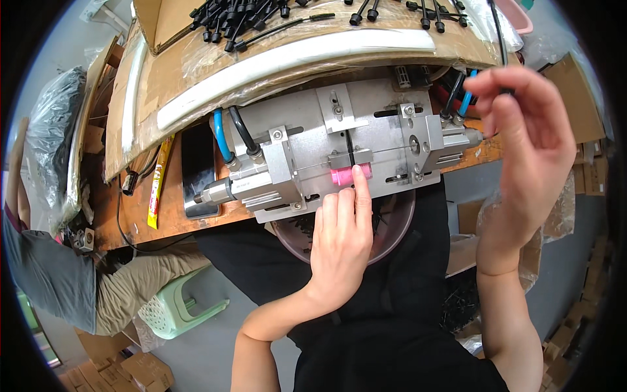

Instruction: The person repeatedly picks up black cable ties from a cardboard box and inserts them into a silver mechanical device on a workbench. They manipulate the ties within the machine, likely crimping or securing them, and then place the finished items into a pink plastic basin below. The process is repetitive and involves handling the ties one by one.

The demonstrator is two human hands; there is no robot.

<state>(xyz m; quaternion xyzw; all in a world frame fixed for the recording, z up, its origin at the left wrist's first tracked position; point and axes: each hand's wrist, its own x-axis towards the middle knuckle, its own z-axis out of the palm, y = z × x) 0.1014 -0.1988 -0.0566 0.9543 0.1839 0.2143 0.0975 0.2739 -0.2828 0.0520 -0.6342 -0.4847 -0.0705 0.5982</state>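
Observation:
My left hand (343,238) reaches over the front of a metal fixture (382,147). Its index finger is stretched out, with the tip on a small bright pink block (341,176); the other fingers bend downward and grip nothing that I can see. A thin black rod (351,145) lies in the fixture, its near end at the pink block. Raised at the right, my right hand (532,150) pinches another slender black rod (498,32) between thumb and fingers. That rod points upward, and its lower end is partly hidden by the fingers.
Black rods with thick ends (241,16) lie piled on a cardboard sheet (189,72) behind the fixture. Air cylinders (264,189) with blue and black hoses flank it. A phone (199,170) and yellow packet (157,186) lie left. Below is a bowl (392,238); another person (52,274) sits left.

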